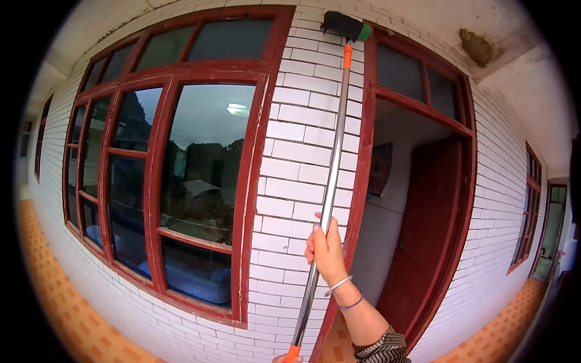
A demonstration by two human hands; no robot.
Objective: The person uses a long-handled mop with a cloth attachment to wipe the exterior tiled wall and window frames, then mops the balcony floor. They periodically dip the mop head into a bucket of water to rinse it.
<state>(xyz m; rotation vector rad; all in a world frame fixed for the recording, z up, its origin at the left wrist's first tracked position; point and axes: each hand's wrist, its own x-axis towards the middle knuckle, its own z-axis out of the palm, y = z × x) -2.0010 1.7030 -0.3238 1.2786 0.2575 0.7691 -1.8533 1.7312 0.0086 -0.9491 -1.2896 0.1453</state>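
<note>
My right hand (327, 249), arm raised from five o'clock, grips the steel broom pole (330, 181) fully closed — brush head (346, 26) at twelve o'clock on white brick — left hand (285, 359) barely visible, grip unclear.

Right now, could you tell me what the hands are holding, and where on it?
The right hand grips the broom around its metal pole, mid-length; the left hand holds the orange bottom end.

I see a white brick wall (302, 151) with a red-framed window (169, 169) reflecting trees; right of it a red door (426, 236) stands open. Orange tiled floor (54, 284) runs below.
</note>
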